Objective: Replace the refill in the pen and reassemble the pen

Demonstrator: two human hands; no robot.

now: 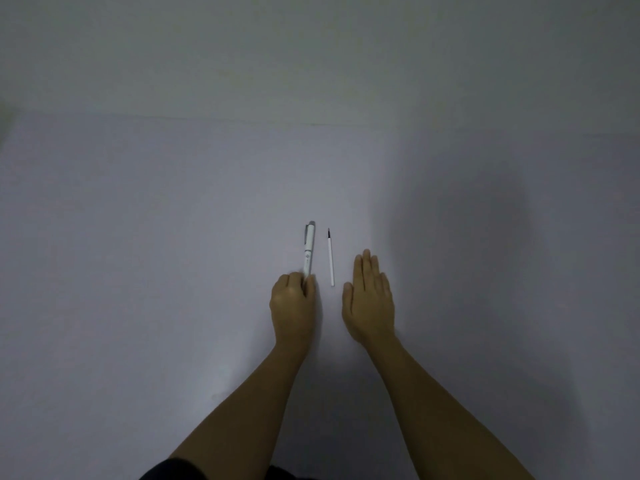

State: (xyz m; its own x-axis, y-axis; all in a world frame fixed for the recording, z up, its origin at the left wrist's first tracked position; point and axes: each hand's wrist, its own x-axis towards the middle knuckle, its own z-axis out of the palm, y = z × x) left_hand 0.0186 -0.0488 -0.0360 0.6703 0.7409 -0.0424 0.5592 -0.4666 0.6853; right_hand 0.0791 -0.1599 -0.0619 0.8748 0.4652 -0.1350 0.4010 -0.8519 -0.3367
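A white pen (309, 247) with a grey cap end and clip lies on the pale table, pointing away from me. My left hand (293, 303) is curled around its near end, fingers closed on the barrel. A thin white refill (330, 258) with a dark tip lies parallel just right of the pen, untouched. My right hand (369, 297) rests flat on the table to the right of the refill, palm down, fingers together and extended, holding nothing.
The pale grey table (173, 237) stretches wide on all sides, its far edge meeting a plain wall (311, 57). A dark shadow falls on the table at the right. Dark clothing shows at the bottom edge.
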